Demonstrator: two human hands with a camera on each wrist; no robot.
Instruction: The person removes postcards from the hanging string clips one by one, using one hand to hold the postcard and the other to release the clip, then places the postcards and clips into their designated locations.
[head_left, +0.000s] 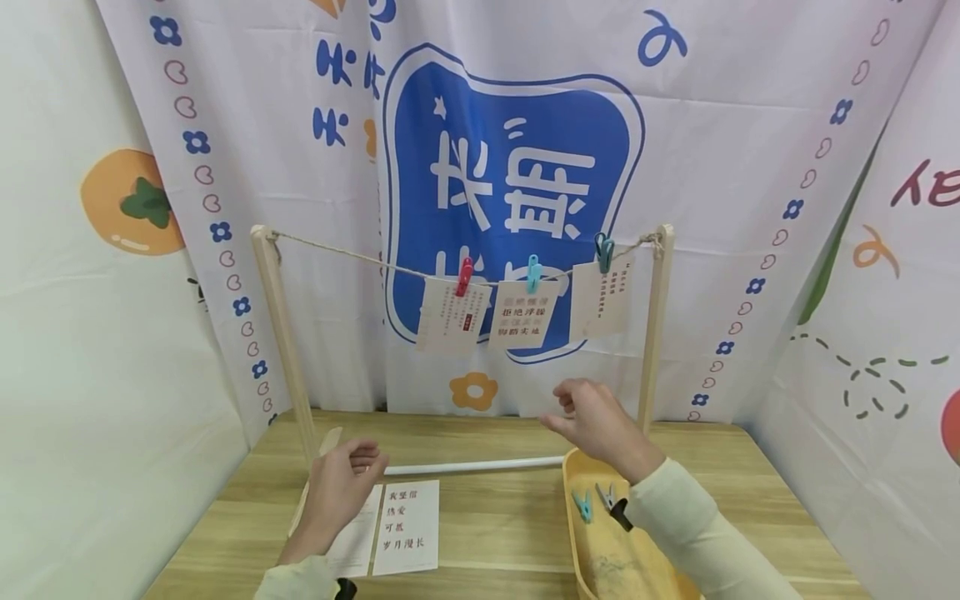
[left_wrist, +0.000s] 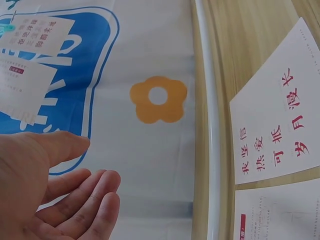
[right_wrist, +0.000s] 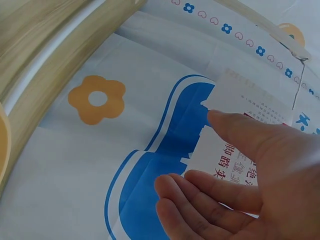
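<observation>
My left hand [head_left: 337, 492] is empty, its fingers relaxed, above two printed cards lying on the table; the fuller one is a white card [head_left: 408, 529] with red characters. My right hand [head_left: 600, 425], also empty with loosely bent fingers, hovers below the hanging cards and over the far end of a yellow tray [head_left: 572, 533]. A twine line [head_left: 345, 252] carries three cards: the left card [head_left: 450, 321] under a red clothespin [head_left: 464, 277], the middle card [head_left: 522, 321] under a light blue clothespin [head_left: 533, 273], the right card [head_left: 592, 308] under a dark green clothespin [head_left: 604, 252].
Wooden posts stand at the left [head_left: 285, 333] and right [head_left: 655, 333], holding the twine. A white rod [head_left: 472, 467] runs low between them. In the tray lie a teal clothespin [head_left: 582, 506] and a grey clothespin [head_left: 604, 496]. A printed curtain [head_left: 712, 167] hangs behind.
</observation>
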